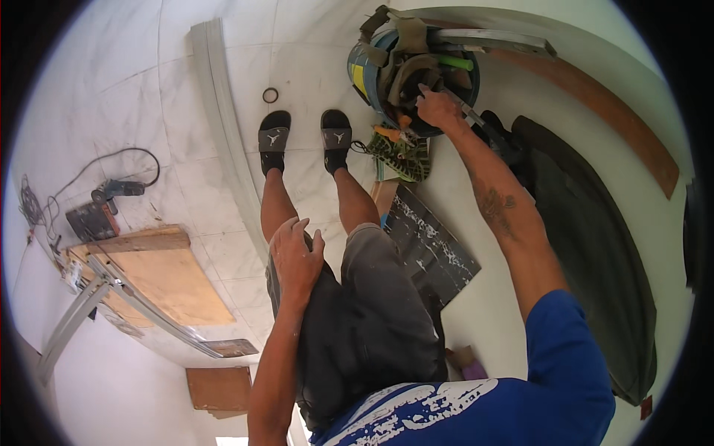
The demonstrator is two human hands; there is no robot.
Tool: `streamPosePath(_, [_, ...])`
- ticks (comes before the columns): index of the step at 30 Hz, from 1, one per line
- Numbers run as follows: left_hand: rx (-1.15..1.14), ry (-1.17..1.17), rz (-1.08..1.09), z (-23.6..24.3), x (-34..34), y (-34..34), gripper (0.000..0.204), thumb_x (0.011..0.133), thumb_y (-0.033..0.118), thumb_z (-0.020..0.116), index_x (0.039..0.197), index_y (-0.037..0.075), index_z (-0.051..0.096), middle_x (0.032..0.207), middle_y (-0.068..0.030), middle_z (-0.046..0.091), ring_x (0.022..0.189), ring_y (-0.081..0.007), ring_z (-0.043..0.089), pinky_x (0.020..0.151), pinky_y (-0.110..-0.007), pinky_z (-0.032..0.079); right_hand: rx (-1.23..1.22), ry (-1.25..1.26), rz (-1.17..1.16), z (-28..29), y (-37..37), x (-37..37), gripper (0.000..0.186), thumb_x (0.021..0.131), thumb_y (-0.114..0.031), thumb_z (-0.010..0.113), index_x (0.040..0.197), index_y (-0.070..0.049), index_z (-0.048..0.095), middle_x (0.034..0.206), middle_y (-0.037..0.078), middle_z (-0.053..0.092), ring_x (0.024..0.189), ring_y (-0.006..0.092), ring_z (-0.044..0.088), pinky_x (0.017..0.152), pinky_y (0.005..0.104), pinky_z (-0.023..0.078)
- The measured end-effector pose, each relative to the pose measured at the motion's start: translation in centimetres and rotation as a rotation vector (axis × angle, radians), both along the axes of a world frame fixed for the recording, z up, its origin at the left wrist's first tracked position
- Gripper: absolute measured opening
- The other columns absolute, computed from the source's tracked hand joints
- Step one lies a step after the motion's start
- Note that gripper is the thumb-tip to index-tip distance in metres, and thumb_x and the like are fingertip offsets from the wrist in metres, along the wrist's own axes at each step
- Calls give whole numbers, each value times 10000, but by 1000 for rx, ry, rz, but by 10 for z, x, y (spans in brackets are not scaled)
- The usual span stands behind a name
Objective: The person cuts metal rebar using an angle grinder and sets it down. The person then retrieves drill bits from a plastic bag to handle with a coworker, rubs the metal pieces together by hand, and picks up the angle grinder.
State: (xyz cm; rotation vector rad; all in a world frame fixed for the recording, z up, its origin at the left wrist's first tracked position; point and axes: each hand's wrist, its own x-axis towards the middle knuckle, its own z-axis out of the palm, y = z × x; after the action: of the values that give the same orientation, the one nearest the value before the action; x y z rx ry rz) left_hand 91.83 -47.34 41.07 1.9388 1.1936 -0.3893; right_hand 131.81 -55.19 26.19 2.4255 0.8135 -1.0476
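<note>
At our far left, a dark, worn box-shaped piece (92, 221) lies on the pale tiled floor (175, 97), with a corded power tool (119, 187) just beside it and its cable looping away behind. Below these we see a light wooden board (186, 286), with metal rails (152, 305) crossing over it, and lower down a brown panel (218, 388). Next comes a bundle of long grey strips (216, 89) running toward our legs, then a small dark ring (270, 95) near our dark sandals (336, 137). Our left hand (296, 256) is at our thigh, against the dark shorts (387, 267), its fingers loosely spread and holding nothing we can see. To the right of our feet stands the blue bucket (358, 58), packed with tan cloth pouches (410, 36); a green-and-black patterned item (405, 154) lies just below it, and a white-smeared dark panel (428, 245) lies nearer us. Our right hand (439, 106) is over the bucket's opening, one finger extended; we cannot tell whether it pinches anything. A green handle (455, 62) and a metal bar (494, 41) lie across the bucket's top, and farther right are a brown plank (595, 104) and a long black bag (587, 245).
</note>
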Motion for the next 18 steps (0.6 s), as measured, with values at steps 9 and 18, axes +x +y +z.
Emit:
streamPosePath(9, [-28, 109, 209, -1, 0, -10, 289, 866, 214, 658, 1114, 65, 660, 1211, -108, 623, 1173, -300, 547, 994, -428, 407, 36, -114, 48, -42, -13, 8, 603, 910, -333, 528, 1416, -16, 445, 1110, 295, 625, 1052, 456, 607, 887, 504, 501])
streamPosePath(18, [8, 116, 182, -4, -8, -11, 258, 857, 201, 663, 1074, 61, 669, 1164, -107, 645, 1134, -305, 569, 967, -429, 428, 464, -1, -638, -55, -6, 12, 620, 801, -184, 541, 1370, 49, 465, 1159, 301, 625, 1043, 403, 628, 893, 439, 490])
